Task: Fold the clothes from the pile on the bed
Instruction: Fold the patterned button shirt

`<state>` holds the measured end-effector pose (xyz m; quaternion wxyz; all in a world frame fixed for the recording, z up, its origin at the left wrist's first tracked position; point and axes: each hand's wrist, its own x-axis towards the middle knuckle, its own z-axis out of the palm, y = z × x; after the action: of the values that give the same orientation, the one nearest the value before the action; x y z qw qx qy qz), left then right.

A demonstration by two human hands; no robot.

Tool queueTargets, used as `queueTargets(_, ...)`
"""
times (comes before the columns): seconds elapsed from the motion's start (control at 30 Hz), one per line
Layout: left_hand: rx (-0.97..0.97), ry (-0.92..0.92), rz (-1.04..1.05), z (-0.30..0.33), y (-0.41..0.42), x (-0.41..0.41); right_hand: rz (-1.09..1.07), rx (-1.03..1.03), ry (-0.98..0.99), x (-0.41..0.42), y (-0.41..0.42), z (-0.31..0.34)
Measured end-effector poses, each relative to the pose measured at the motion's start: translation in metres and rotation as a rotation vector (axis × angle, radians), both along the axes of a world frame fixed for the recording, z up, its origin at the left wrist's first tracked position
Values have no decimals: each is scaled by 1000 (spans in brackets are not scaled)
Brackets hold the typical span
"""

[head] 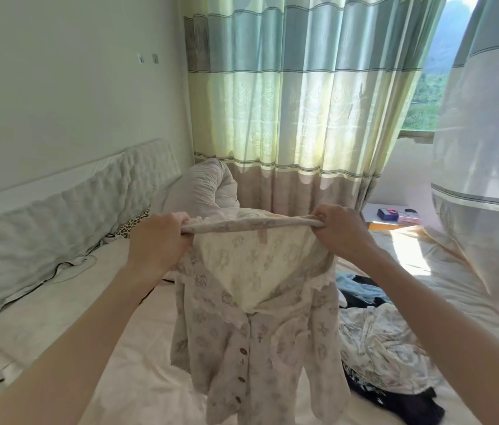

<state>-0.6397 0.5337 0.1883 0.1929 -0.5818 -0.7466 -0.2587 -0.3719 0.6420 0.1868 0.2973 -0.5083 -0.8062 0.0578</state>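
A pale pink buttoned shirt (260, 329) with a faint floral print and lace-trimmed collar hangs in the air over the bed (137, 338). My left hand (157, 240) grips the left end of its neckline and my right hand (341, 230) grips the right end, pulling the top edge taut between them. The shirt's front faces me, buttons running down the middle. The pile of clothes (386, 342) lies on the bed to the right, with pale printed, light blue and dark pieces mixed together.
A padded white headboard (58, 204) runs along the left wall. A rolled quilt (208, 188) lies at the far end before striped curtains (297, 102). A black cable (52, 273) trails by the headboard. A low table (395, 216) stands far right.
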Motion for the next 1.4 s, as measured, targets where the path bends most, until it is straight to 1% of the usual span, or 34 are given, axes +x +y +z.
queueTargets(0.07,103,50,39,8,-1,1,9,88,55,0,-1,10)
queueTargets(0.1,152,30,44,11,-1,3,14,140,89,0,-2,13)
queueTargets(0.13,189,-31,38,13,0,4,20,193,114,-1,-3,17)
queueTargets(0.2,188,-271,15,16,6,5,28,247,136,-2,-5,21)
queueTargets(0.23,143,-425,-4,16,9,5,34,231,141,-2,-6,23)
queueTargets(0.3,69,-702,-61,14,10,7,42,133,166,-1,-7,22)
queueTargets(0.33,82,-808,-107,12,7,9,40,83,227,0,-10,22)
queueTargets(0.4,205,-1000,-218,11,-2,13,43,38,487,5,-18,22)
queueTargets(0.47,325,-1080,-279,17,-8,11,56,19,775,12,-24,26)
queueTargets(0.5,335,-1079,-289,21,-9,8,52,-33,861,16,-24,28)
queueTargets(0.57,274,-995,-282,22,-9,2,23,-171,883,20,-24,28)
queueTargets(0.63,194,-907,-268,14,-11,3,9,-239,821,24,-22,19)
queueTargets(0.7,122,-836,-233,7,-13,5,33,-246,756,27,-23,12)
queueTargets(0.77,103,-850,-221,2,-13,7,78,-262,696,29,-23,8)
queueTargets(0.83,122,-954,-227,-2,-10,8,118,-248,592,29,-21,7)
queueTargets(0.9,117,-972,-246,-7,-9,7,152,-233,539,28,-20,7)
queueTargets(0.97,68,-991,-311,-11,-11,4,185,-220,533,30,-20,8)
queueTargets(1.03,6,-1007,-368,-13,-15,-1,180,-159,456,33,-21,7)
queueTargets(1.1,-24,-937,-419,-14,-18,-6,129,-59,315,36,-23,4)
queueTargets(1.13,-40,-872,-439,-14,-21,-6,107,-19,257,37,-24,2)
queueTargets(1.2,-84,-746,-429,-16,-22,-8,88,8,206,40,-26,-2)
queueTargets(1.27,-134,-657,-385,-20,-23,-8,76,7,190,42,-28,-6)
queueTargets(1.33,-154,-648,-387,-24,-26,-6,61,3,178,46,-30,-13)
queueTargets(1.4,-153,-699,-437,-30,-30,-3,56,-33,220,50,-32,-21)
